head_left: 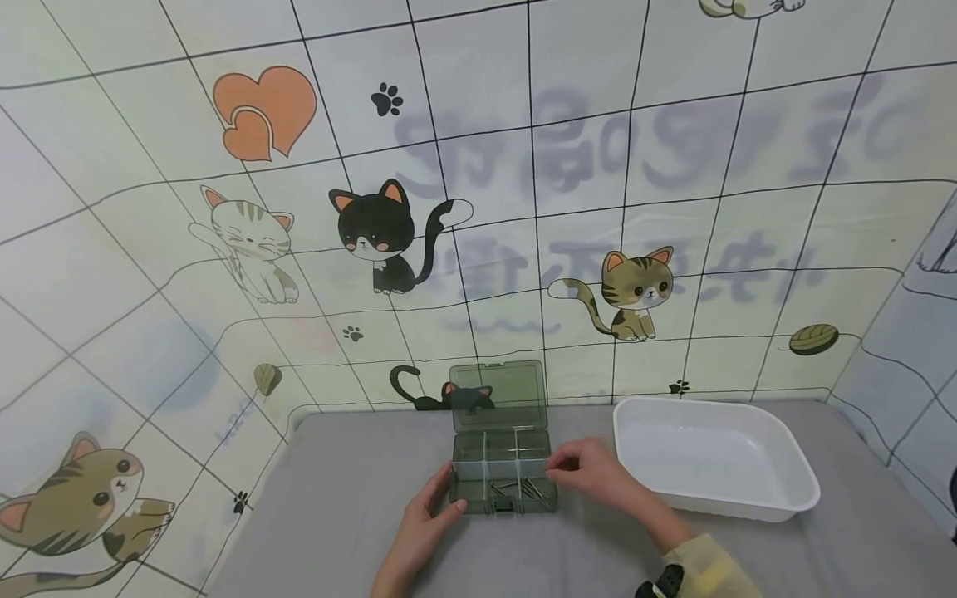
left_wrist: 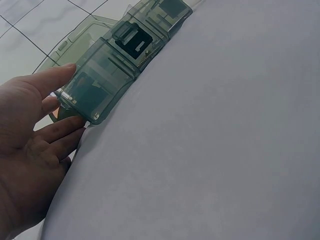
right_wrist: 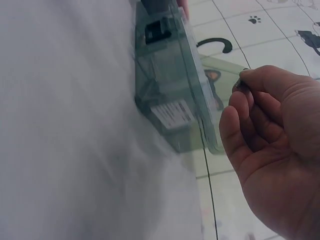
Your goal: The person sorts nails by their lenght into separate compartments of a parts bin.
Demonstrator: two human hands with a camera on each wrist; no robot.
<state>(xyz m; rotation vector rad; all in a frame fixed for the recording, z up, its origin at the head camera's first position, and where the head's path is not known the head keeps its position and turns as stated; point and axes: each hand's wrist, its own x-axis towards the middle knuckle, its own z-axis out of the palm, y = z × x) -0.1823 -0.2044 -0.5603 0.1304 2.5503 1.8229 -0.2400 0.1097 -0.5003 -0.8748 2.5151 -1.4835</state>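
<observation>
A translucent green compartment box (head_left: 503,471) stands on the table with its lid (head_left: 499,394) raised at the back. Thin metal pieces like screws or nails (head_left: 533,489) lie in its front middle and front right compartments. My left hand (head_left: 421,522) holds the box's left front corner, thumb at the front and fingers along the side; in the left wrist view the thumb (left_wrist: 62,75) reaches the upper edge. Beside the box's right edge, my right hand (head_left: 591,472) pinches a small metal piece (right_wrist: 239,84) between thumb and index finger, mostly hidden by the fingertips.
To the right of the box sits a white rectangular tray (head_left: 803,490), close behind the right forearm. Grey cloth (head_left: 344,473) covers the table. Behind it rises a tiled-pattern curtain (head_left: 583,357) with cartoon cats.
</observation>
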